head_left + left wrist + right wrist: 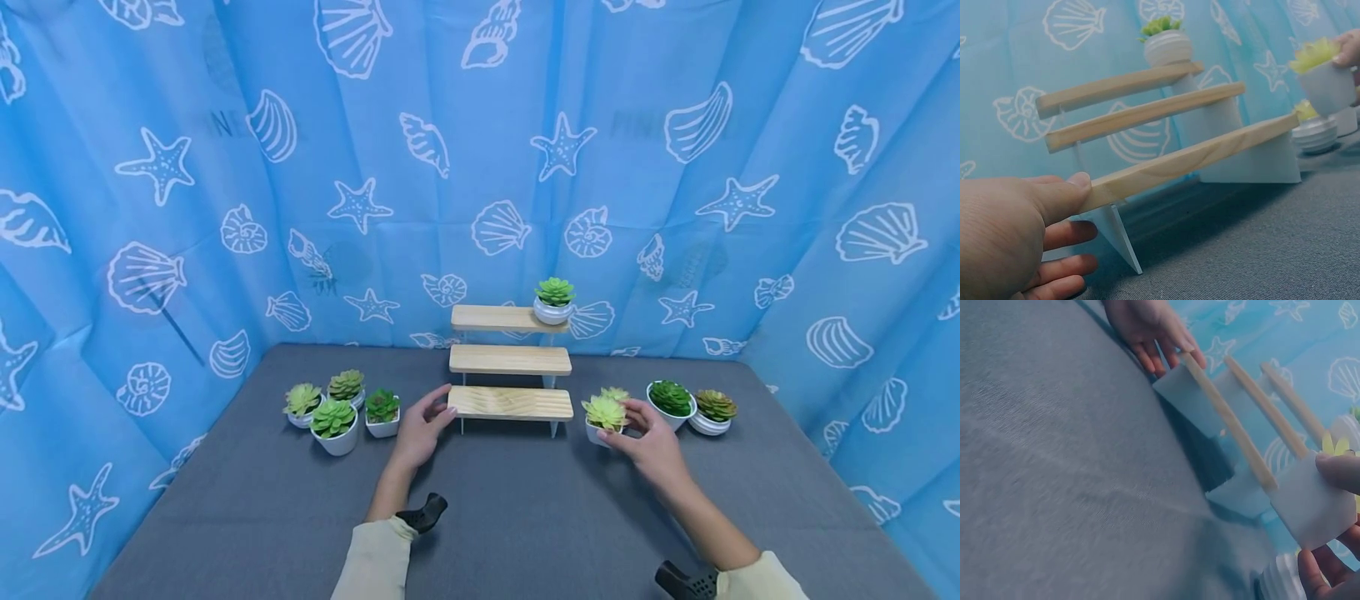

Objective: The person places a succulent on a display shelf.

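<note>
A three-tier wooden shelf stands at the middle of the grey cloth. One green succulent in a white pot sits on the right end of its top board. My left hand pinches the left end of the lowest board, thumb on top and fingers underneath. Just right of the shelf, my right hand grips a pale yellow-green succulent in a plain white pot. In the right wrist view that pot sits between thumb and fingers. In the left wrist view the pot looks slightly raised.
Several potted succulents cluster left of the shelf. Three more stand to the right: a ribbed pot behind the held one, a dark green plant and a brownish one. Blue shell-print curtains enclose the grey cloth.
</note>
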The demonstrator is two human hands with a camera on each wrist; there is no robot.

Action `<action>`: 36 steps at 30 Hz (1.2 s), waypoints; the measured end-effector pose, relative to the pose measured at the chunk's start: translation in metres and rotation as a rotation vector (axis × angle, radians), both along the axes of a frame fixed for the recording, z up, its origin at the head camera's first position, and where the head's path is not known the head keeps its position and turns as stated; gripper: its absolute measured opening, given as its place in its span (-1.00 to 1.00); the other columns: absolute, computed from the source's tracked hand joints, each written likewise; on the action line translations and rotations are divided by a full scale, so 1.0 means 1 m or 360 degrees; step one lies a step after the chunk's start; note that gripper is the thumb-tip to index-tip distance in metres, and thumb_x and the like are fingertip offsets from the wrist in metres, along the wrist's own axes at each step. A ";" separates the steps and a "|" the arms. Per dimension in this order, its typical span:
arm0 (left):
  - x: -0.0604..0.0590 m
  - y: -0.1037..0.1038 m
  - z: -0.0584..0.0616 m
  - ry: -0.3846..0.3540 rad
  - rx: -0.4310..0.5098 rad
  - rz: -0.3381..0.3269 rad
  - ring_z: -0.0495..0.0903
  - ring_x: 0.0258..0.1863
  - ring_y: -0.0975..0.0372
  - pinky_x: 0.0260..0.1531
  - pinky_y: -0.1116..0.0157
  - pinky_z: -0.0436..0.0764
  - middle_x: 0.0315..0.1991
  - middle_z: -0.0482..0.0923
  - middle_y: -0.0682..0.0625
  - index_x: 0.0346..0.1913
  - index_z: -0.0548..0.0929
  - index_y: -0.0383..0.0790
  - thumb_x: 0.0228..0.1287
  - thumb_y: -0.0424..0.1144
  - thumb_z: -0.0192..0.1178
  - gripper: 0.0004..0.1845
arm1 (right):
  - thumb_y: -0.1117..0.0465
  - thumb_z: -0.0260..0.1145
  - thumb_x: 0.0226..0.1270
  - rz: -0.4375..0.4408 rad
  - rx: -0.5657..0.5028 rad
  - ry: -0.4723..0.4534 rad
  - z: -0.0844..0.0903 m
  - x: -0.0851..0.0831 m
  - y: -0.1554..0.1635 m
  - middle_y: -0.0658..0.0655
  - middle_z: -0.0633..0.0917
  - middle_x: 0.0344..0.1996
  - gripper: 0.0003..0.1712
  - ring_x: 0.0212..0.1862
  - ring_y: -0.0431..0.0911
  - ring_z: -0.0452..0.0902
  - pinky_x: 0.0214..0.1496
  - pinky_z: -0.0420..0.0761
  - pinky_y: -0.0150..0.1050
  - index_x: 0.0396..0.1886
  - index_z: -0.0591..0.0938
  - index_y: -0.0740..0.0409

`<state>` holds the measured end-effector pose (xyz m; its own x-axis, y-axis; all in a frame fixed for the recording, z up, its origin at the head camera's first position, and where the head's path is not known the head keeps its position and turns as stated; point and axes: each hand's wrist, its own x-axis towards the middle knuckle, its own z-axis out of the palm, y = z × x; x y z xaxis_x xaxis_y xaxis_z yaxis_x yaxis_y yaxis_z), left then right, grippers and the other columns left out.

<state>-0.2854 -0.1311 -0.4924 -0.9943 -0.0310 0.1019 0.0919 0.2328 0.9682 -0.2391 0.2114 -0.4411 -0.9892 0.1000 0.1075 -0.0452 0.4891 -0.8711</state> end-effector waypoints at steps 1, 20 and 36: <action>0.000 0.000 0.000 0.0003 0.0000 0.0001 0.48 0.14 0.04 0.07 0.00 0.48 0.22 0.48 -0.14 0.35 0.47 -0.11 0.39 -0.15 0.21 -0.50 | 0.19 0.49 0.16 0.0005 -0.0005 0.0008 0.001 -0.002 -0.002 0.36 0.56 0.14 -0.27 0.10 0.11 0.48 -0.02 0.48 -0.23 0.27 0.39 0.31; 0.000 -0.001 0.000 -0.0005 -0.0009 -0.0011 0.49 0.13 0.05 0.05 0.02 0.49 0.18 0.50 -0.15 0.35 0.47 -0.08 0.39 -0.13 0.21 -0.50 | 0.24 0.42 0.24 -0.0065 -0.0262 0.0136 0.032 -0.050 -0.041 0.31 0.50 0.23 -0.29 0.22 0.12 0.38 0.19 0.41 0.02 0.34 0.34 0.26; -0.001 0.000 0.001 -0.0049 -0.0021 0.0004 0.51 0.11 0.05 0.04 0.01 0.50 0.16 0.53 -0.13 0.36 0.46 -0.06 0.38 -0.14 0.21 -0.50 | 0.26 0.40 0.27 -0.0076 -0.0358 0.0144 0.041 -0.071 -0.051 0.31 0.48 0.26 -0.29 0.27 0.12 0.37 0.22 0.41 0.00 0.36 0.34 0.29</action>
<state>-0.2865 -0.1310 -0.4911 -0.9969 -0.0322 0.0716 0.0615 0.2460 0.9673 -0.3103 0.1601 -0.3996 -0.9701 0.1779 0.1649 -0.1092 0.2868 -0.9518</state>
